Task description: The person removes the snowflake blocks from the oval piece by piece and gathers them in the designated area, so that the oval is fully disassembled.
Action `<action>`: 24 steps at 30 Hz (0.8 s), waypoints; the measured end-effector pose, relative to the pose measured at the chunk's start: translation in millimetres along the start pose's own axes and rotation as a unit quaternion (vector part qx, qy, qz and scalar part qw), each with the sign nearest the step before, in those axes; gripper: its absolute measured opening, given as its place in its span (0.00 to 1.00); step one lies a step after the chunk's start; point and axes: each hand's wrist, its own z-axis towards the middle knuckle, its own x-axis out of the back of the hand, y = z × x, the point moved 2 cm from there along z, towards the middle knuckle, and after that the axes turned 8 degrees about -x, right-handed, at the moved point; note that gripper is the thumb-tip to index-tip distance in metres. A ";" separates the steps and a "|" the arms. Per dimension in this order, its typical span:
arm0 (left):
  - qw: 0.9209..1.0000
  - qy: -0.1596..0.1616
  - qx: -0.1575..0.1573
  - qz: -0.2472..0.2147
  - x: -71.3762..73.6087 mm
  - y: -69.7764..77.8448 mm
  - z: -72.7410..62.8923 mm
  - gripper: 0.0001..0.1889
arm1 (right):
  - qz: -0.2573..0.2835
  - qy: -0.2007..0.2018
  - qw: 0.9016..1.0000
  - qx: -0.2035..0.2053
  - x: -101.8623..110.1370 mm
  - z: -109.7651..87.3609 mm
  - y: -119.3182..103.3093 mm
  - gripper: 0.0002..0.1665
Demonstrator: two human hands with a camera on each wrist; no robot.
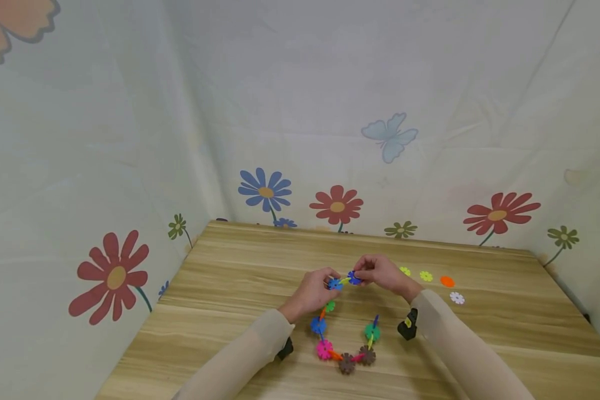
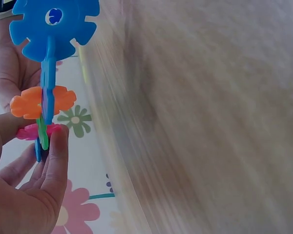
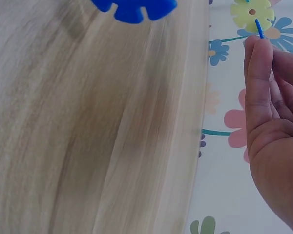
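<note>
A curved chain of notched plastic flower discs (image 1: 324, 349), in blue, pink, orange, green and brown, hangs or lies in an open loop below the hands. My left hand (image 1: 311, 291) pinches its upper left stretch, beside a light blue disc (image 1: 335, 284). A yellow disc (image 1: 345, 280) joins that one to a dark blue disc (image 1: 354, 278), which my right hand (image 1: 382, 273) pinches between thumb and fingers. Only the edge of the blue disc (image 3: 260, 29) shows at my right fingertips, with the yellow disc (image 3: 251, 13) just beyond. The chain's other end carries a blue disc (image 1: 376, 320).
Right of my right hand, loose discs lie on the wooden table (image 1: 260, 250): two yellow ones, an orange disc (image 1: 447, 281) and a white disc (image 1: 457, 298). A flower-printed curtain (image 1: 300, 111) stands behind and to the left of the table.
</note>
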 end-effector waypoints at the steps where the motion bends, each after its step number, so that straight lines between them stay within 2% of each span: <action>1: 1.000 0.001 -0.002 0.001 0.0 0.2 0.0 0.15 | -0.002 0.000 1.000 0.000 0.2 -0.3 -0.3 0.09; 5: 1.000 0.000 -0.007 0.008 0.3 1.5 0.4 0.15 | -0.004 0.000 1.000 -0.002 1.6 -0.8 -0.2 0.09; 7: 1.000 0.000 -0.010 0.006 0.6 1.4 0.1 0.14 | -0.003 0.013 1.000 -0.007 5.1 -1.2 0.6 0.09; 12: 1.000 0.001 -0.006 0.006 1.4 -7.2 -3.0 0.13 | 0.023 0.080 0.996 -0.020 34.3 -5.1 12.7 0.11; 15: 1.000 0.003 -0.005 0.009 3.3 -9.7 -3.9 0.14 | 0.031 0.106 0.994 -0.021 51.9 -11.1 21.6 0.14; 24: 1.000 -0.003 -0.004 0.004 4.0 -12.0 -3.3 0.14 | 0.019 0.128 0.991 -0.031 81.1 -32.2 40.9 0.15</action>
